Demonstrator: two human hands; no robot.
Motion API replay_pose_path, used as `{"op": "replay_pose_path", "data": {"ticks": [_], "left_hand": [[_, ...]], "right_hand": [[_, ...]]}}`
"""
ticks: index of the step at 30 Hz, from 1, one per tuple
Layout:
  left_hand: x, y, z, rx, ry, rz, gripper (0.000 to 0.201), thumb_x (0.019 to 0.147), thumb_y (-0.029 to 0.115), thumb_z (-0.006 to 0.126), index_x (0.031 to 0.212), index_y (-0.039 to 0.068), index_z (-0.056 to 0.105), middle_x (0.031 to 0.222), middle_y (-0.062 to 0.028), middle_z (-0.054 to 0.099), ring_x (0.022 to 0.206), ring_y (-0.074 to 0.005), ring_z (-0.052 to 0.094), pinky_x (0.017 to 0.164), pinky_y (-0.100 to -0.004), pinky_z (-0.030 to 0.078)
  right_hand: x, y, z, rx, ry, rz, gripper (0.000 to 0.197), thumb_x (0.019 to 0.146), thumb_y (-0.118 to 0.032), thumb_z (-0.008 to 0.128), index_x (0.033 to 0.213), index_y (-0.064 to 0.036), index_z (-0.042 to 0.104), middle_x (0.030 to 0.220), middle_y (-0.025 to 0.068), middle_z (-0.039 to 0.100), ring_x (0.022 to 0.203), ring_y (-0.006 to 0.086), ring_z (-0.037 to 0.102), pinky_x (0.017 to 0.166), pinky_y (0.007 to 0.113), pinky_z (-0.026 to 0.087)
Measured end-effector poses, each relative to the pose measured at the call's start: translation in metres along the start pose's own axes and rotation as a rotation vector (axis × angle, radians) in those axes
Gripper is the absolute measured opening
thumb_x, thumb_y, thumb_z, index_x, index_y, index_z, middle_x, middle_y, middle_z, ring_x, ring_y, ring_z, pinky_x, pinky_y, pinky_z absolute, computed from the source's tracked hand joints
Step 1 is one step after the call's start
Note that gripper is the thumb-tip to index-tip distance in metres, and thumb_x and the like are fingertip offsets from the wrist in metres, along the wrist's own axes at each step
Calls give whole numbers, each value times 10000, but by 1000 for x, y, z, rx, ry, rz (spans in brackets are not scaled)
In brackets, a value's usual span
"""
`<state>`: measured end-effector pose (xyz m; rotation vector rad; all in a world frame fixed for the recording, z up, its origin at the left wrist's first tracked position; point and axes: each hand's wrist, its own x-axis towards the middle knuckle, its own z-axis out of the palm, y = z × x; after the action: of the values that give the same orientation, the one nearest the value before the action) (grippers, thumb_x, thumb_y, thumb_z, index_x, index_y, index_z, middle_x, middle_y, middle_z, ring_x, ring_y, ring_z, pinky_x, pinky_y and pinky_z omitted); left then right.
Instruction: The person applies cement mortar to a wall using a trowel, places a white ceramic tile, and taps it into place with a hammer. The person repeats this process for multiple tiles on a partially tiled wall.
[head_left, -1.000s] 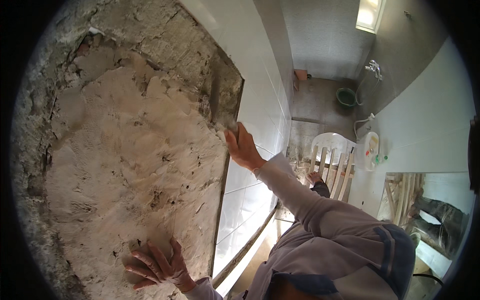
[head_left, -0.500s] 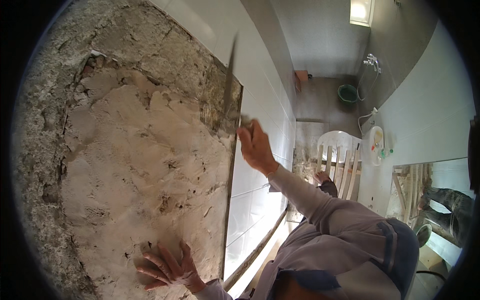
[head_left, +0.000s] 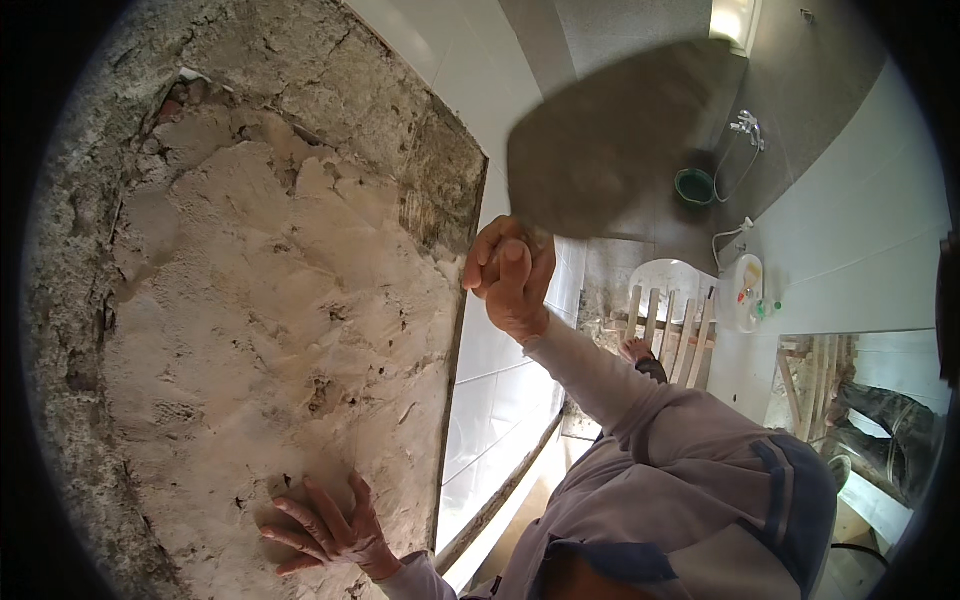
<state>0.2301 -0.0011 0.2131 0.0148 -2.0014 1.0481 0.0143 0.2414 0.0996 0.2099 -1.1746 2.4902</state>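
Note:
My right hand (head_left: 515, 275) is closed around the handle of a trowel (head_left: 610, 150). Its broad grey blade, somewhat blurred, is raised with the flat side showing, apart from the wall. Most of the handle is hidden by my fingers. Lower down on the left, my left hand (head_left: 335, 530) lies with spread fingers on rough beige plaster (head_left: 250, 330), holding nothing. Around that plaster, older grey, crumbling wall (head_left: 400, 105) shows, with a few reddish bits at the upper left.
White tiles (head_left: 500, 400) border the plaster on the right. Beyond my right arm are wooden slats (head_left: 672, 335), a white washbasin (head_left: 742, 292), a green basin (head_left: 694, 187), a hand shower (head_left: 746, 123) and a mirror (head_left: 870, 400). A foot (head_left: 636, 350) shows by the slats.
The trowel has swung right, away from the upper right edge of the plaster, turning from edge-on to flat side showing. My left hand stays on the plaster.

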Motion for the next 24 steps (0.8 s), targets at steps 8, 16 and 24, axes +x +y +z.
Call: {"op": "replay_pose_path", "data": {"ticks": [8, 16, 24], "left_hand": [[0, 2, 3, -4, 16, -22, 548, 807, 637, 563, 1167, 236, 663, 1404, -37, 472, 1342, -403, 339, 1102, -605, -72], [2, 5, 1, 3, -2, -27, 539, 802, 625, 580, 1151, 226, 675, 1404, -60, 469, 1349, -416, 321, 1099, -605, -89], [4, 4, 2, -11, 2, -8, 544, 793, 626, 598, 1135, 211, 684, 1392, -67, 484, 1346, -415, 327, 1102, -604, -73]], "right_hand": [[2, 17, -22, -344, 15, 83, 313, 970, -303, 460, 836, -20, 443, 613, 56, 504, 415, 94, 459, 343, 245, 353], [-21, 51, -23, -699, 45, -58, 286, 931, -228, 549, 941, 14, 396, 670, 159, 573, 578, 197, 520, 514, 315, 425], [-17, 50, -30, -606, -95, 119, 325, 925, -261, 544, 964, 30, 406, 621, 162, 576, 548, 265, 585, 541, 376, 444]]}}
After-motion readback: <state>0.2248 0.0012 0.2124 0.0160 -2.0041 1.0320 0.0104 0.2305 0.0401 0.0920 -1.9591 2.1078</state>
